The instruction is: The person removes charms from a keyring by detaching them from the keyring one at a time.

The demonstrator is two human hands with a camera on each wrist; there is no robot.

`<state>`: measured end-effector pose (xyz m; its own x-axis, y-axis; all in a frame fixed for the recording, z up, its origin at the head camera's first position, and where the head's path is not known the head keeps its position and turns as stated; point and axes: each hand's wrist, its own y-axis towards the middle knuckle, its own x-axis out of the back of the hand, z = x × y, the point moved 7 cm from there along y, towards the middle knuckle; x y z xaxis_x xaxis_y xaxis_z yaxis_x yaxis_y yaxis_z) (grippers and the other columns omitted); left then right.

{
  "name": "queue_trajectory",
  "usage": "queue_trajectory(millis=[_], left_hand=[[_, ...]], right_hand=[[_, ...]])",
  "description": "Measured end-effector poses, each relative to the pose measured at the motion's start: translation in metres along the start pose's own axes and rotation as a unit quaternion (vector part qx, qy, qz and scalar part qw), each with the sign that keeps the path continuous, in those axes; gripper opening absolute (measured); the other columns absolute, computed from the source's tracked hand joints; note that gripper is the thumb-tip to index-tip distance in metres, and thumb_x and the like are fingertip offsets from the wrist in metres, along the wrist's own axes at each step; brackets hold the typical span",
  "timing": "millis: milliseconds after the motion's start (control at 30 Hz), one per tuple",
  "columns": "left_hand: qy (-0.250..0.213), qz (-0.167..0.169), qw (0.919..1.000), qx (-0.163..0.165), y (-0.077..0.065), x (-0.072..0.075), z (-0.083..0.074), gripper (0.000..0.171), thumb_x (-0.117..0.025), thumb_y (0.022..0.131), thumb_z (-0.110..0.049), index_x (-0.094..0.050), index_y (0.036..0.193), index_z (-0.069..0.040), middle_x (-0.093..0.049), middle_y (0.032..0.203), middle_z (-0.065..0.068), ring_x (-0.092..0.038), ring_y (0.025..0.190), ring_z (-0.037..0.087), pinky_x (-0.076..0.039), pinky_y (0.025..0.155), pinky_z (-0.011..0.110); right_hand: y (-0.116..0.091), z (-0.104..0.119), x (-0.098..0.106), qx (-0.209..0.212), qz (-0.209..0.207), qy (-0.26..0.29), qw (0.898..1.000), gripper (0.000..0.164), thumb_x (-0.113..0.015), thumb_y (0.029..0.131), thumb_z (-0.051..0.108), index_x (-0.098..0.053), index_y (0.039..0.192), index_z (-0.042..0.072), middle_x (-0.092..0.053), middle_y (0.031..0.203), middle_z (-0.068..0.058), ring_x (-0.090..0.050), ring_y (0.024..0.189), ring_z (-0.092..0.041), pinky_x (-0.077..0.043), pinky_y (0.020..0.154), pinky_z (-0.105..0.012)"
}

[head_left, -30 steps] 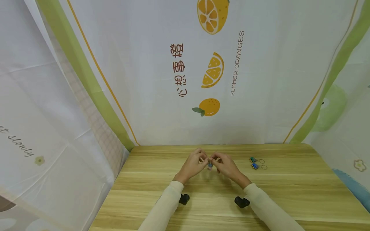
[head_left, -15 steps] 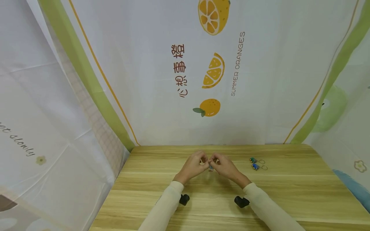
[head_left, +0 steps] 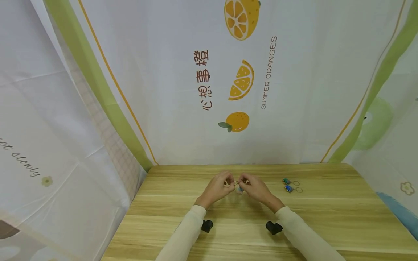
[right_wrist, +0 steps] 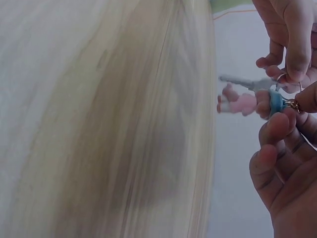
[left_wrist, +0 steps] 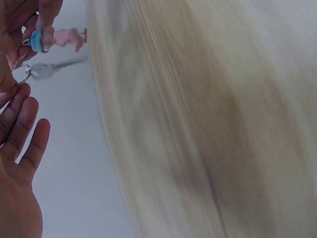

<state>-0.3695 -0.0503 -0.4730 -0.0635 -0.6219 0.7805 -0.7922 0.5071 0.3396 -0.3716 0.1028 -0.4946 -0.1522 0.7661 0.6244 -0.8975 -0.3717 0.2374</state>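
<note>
Over the table, my left hand and right hand are close together, fingertips almost meeting. Between finger and thumb the left hand pinches a metal key ring, from which a silver key sticks out. The right hand holds the short gold chain of a small figurine keychain, a pink figure with a blue top. Key and figurine lie side by side in both wrist views. Part of the ring is hidden behind fingers.
To the right on the wooden table lie a green figurine keychain and a blue figurine keychain, each with a ring. Small black devices sit at both wrists. A printed white cloth hangs behind the table.
The fingertips have drawn slightly apart, leaving a small gap between the hands. The figurine has shifted a little to the right with the right hand. The keychains on the table stay put.
</note>
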Motion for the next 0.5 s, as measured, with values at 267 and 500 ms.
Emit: queue_trajectory(millis=[267, 500], left_hand=[[-0.021, -0.004, 0.9998, -0.005, -0.0001, 0.0022, -0.0011, 0.006, -0.065, 0.104, -0.012, -0.068, 0.101, -0.015, -0.066, 0.099, -0.001, -0.068, 0.095, 0.027, -0.058, 0.085, 0.029], [-0.022, -0.007, 0.9997, 0.005, -0.0002, 0.0021, 0.0008, 0.007, -0.066, 0.105, -0.012, -0.070, 0.111, -0.013, -0.069, 0.104, 0.000, -0.068, 0.095, 0.023, -0.056, 0.082, 0.026]], right_hand=[[-0.0007, -0.0014, 0.0021, -0.005, -0.002, 0.012, 1.000, 0.018, -0.056, 0.112, 0.024, -0.066, 0.101, 0.014, -0.068, 0.090, -0.002, -0.050, 0.051, -0.008, -0.045, 0.047, -0.026], [-0.0009, 0.0011, 0.0032, -0.005, 0.001, 0.028, 1.000, 0.016, -0.058, 0.111, 0.023, -0.068, 0.103, 0.013, -0.070, 0.093, -0.005, -0.051, 0.053, -0.009, -0.046, 0.048, -0.026]])
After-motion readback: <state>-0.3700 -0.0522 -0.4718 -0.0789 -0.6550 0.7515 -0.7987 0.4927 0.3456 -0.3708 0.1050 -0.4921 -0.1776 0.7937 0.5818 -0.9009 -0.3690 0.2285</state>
